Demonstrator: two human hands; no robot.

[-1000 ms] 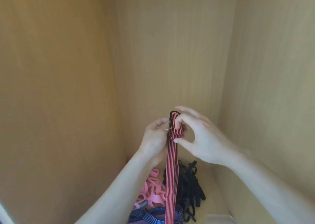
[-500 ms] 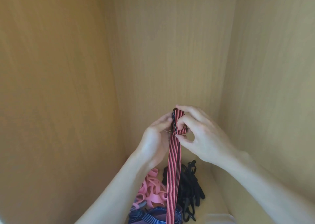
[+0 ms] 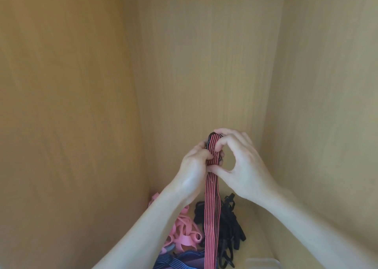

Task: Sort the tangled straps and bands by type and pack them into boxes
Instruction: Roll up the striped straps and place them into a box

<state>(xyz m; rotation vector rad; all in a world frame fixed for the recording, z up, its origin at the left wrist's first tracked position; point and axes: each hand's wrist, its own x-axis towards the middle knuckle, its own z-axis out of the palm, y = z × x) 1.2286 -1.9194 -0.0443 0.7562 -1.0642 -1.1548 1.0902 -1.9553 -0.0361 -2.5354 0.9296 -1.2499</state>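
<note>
The right hand point(image 3: 243, 164) has curled further over the top of the strap point(image 3: 212, 207), likely rolling it compact for packing. Both hands pinch that raised end, the left hand point(image 3: 194, 164) steadying; its tail hangs into the pile point(image 3: 231, 227).

Space is shut in by wooden walls point(image 3: 204, 54) on three sides and blocked below by pink bands point(image 3: 184, 234) and black straps point(image 3: 233, 227).

The left hand point(image 3: 194, 162) has been drawn in against the striped strap point(image 3: 212, 207), with its fingers point(image 3: 205, 149) now curled over the fold's 9 o'clock edge. The right hand point(image 3: 241, 166) has been arched higher over the fold's 12 o'clock end.
</note>
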